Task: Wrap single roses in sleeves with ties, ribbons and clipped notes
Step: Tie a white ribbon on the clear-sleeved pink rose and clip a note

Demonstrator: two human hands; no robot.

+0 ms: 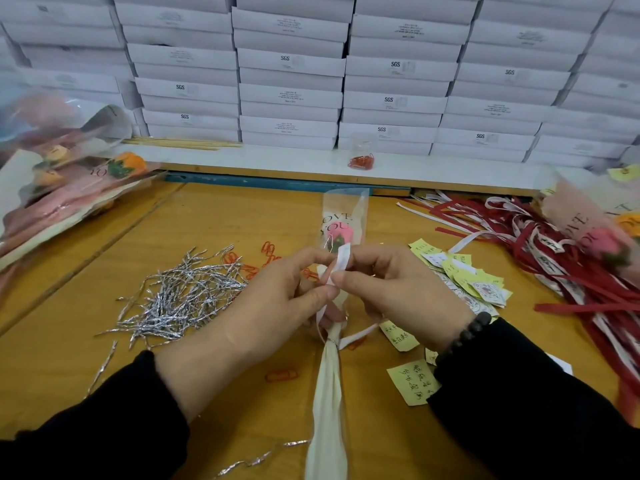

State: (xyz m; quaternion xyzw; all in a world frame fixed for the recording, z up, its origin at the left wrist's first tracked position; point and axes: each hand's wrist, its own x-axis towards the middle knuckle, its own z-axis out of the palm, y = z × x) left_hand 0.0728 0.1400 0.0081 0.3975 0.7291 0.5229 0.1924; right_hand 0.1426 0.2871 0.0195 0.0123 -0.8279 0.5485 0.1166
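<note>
While the sleeved rose (337,237) lies beneath | left hand (277,303), right hand (391,289) | each grip seemingly pinching white ribbon (343,259)

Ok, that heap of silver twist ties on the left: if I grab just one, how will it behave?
The silver twist ties look thin and kinked, so one probably bends easily and keeps its shape. They lie tangled on the table, so lifting one likely drags neighbours along. Probably very light; a push should scatter them rather than roll them.
</note>
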